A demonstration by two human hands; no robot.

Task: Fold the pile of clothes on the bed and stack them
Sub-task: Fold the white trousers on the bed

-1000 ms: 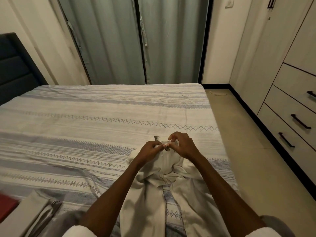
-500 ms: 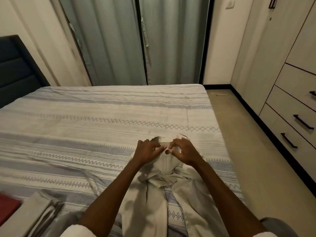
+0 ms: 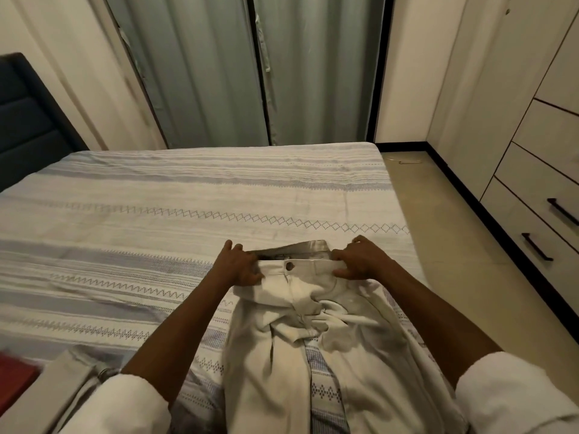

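My left hand and right hand pinch the pants flat on the bed; no fold made yet, one folded cloth beside me.

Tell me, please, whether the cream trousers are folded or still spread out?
Spread out: the cream trousers lie with both legs apart, bedspread showing between them.
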